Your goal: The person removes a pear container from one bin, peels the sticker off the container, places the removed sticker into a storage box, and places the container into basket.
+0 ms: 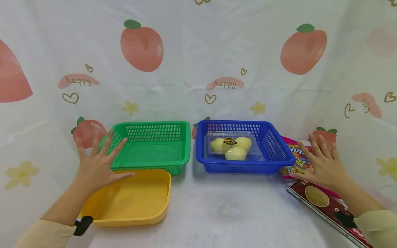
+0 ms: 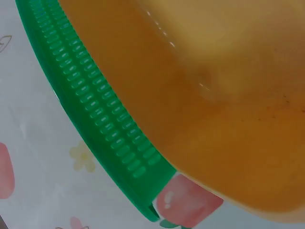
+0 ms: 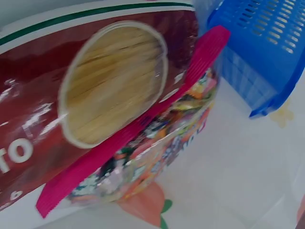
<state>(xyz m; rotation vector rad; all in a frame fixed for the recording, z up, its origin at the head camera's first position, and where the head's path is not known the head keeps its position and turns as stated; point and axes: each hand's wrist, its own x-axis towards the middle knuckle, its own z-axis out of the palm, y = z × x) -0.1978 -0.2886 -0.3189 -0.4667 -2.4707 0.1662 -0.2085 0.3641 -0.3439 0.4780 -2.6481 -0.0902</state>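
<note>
My left hand (image 1: 97, 167), fingers spread, hovers above the yellow basin (image 1: 139, 196) and the left side of the green basket (image 1: 152, 151). On the right, my right hand (image 1: 325, 168) is spread out too, over a pink candy bag (image 1: 297, 158) and a dark red noodle packet (image 1: 328, 206). Neither hand holds anything. In the right wrist view the noodle packet (image 3: 43, 109) shows its oval window and overlaps the candy bag (image 3: 157, 148). The blue basket (image 1: 248, 167) contains a clear plastic box (image 1: 214, 136) with three pale, rounded fruits (image 1: 235, 153) inside.
A white cloth (image 1: 201, 213) printed with peaches, flowers and hearts covers the table and the wall behind. The yellow basin stands against the front of the green basket, at the left. Both baskets stand side by side along the back.
</note>
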